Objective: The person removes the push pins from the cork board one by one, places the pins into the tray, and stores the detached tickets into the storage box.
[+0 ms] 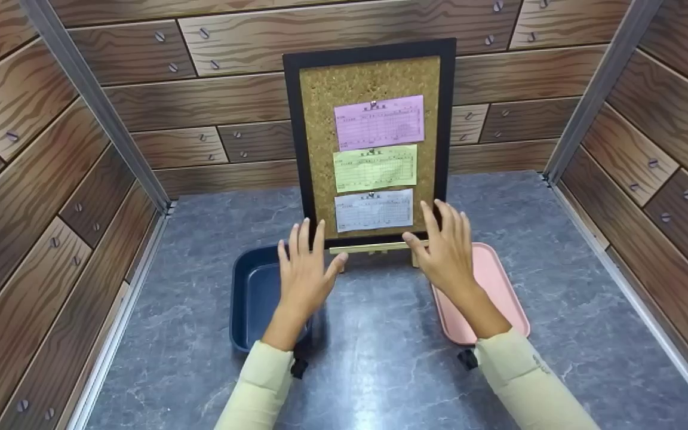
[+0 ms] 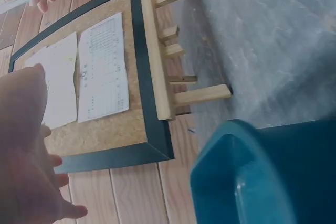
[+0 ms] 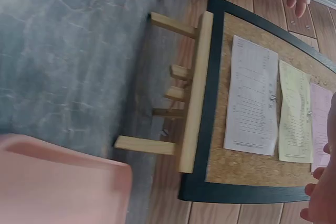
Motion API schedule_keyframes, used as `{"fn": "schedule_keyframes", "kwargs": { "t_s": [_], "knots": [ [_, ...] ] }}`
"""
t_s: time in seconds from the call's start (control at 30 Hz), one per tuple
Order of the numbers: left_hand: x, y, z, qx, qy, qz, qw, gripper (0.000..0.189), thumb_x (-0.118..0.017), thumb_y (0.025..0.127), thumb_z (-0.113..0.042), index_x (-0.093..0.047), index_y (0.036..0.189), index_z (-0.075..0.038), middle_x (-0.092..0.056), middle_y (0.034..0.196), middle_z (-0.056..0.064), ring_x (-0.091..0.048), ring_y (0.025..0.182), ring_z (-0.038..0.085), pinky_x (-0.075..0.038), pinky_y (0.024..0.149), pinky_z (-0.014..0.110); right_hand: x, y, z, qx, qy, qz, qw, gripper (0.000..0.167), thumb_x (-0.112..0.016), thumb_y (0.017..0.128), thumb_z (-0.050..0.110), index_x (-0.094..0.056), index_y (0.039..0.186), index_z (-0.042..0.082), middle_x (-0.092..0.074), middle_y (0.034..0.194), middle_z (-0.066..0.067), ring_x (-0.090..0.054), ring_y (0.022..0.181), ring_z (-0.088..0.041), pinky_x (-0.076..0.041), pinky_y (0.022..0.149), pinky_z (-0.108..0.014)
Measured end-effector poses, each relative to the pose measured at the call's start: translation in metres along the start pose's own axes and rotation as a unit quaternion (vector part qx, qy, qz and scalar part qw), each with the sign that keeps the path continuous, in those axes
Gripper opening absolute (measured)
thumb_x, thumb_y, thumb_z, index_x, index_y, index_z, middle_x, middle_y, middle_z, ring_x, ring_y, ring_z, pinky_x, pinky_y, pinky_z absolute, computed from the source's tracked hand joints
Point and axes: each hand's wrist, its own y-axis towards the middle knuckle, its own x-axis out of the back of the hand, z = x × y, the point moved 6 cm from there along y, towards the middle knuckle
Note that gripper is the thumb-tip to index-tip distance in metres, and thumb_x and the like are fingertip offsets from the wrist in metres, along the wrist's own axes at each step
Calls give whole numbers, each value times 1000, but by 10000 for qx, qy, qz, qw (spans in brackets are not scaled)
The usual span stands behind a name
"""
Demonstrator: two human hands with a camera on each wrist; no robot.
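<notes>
A black-framed cork board [image 1: 320, 119] leans on a small wooden easel [image 3: 193, 98]. Pinned down its middle are a pink slip [image 1: 380, 124], a yellow-green slip [image 1: 375, 169] and a light blue slip [image 1: 374, 211], each printed with a table and held by a pin at its top edge. My left hand [image 1: 305, 275], fingers spread and holding nothing, hovers over the navy tray's inner side, near the board's lower left corner. Level with the lower right corner, my right hand [image 1: 448, 254] is likewise spread and empty, partly covering the pink tray.
The deep navy tray [image 1: 242, 298] stands left of the easel; the shallow pink tray [image 1: 499, 280] lies to its right. Both sit on a grey marbled tabletop [image 1: 374, 370]. Wood-patterned walls [image 1: 230, 107] with metal corner strips enclose the back and sides.
</notes>
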Motion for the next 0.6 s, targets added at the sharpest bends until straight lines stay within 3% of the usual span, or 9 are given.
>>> {"fn": "schedule_keyframes", "kwargs": {
  "t_s": [0.17, 0.37, 0.6],
  "knots": [
    [14, 16, -7, -165, -246, -514, 9982, 73, -43, 102, -60, -30, 158, -16, -29, 162, 13, -26, 149, 35, -22, 121, 57, 8, 15, 5, 56, 210, -175, 9996, 66, -56, 100, 44, -41, 153, 8, -39, 150, -22, -36, 138, -39, -18, 120, -56],
    [34, 37, -12, -317, -721, -1148, 9903, 63, -56, 101, -46, -44, 151, -11, -46, 151, 12, -43, 138, 33, -37, 113, 49, 19, 35, 12, 61, 435, -399, 9982, 60, -57, 100, 43, -49, 147, 7, -50, 142, -18, -47, 130, -36, -31, 114, -50],
    [48, 63, -17, -426, -1078, -1500, 9819, 54, -60, 100, -38, -51, 145, -9, -53, 144, 12, -50, 131, 32, -43, 109, 46, 29, 61, 24, 139, 392, -589, 9974, 55, -59, 100, 45, -54, 143, 11, -56, 137, -12, -54, 122, -31, -48, 97, -49]
  ]
}}
